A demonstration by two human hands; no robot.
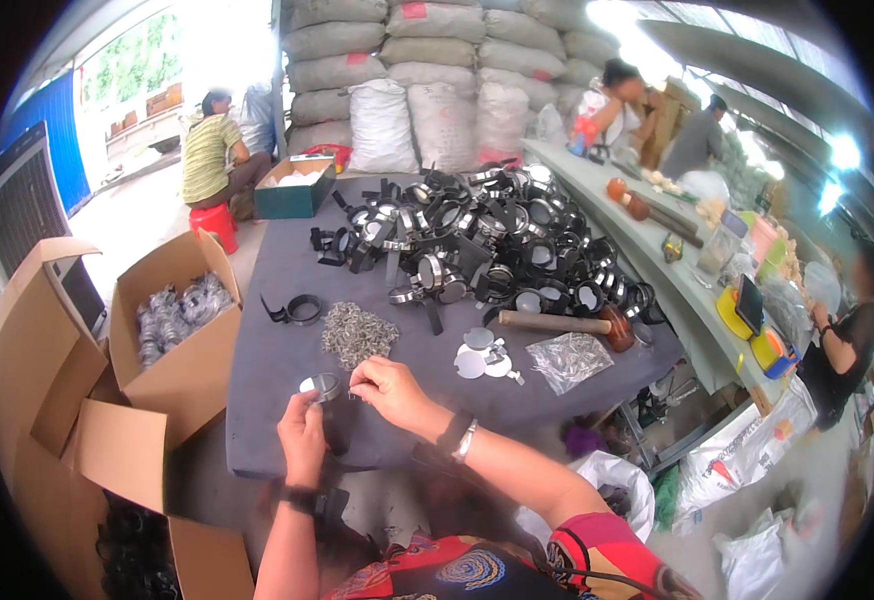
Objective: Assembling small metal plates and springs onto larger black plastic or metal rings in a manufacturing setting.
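Observation:
Near the front edge of the table my left hand is closed on a round silver-and-black piece, its disc face tilted up. A dark part hangs below it, partly hidden. Just to the right, my right hand pinches what looks like a small metal piece, close to the disc's edge. Beyond my hands lies a heap of small metal fittings. A black ring with a side tab lies to the left of that heap, and several flat silver discs lie to its right.
A large pile of black-and-silver round pieces covers the far table. A wooden-handled mallet lies beside a clear bag of small parts. Cardboard boxes stand at left, a long bench at right. Other people sit farther off.

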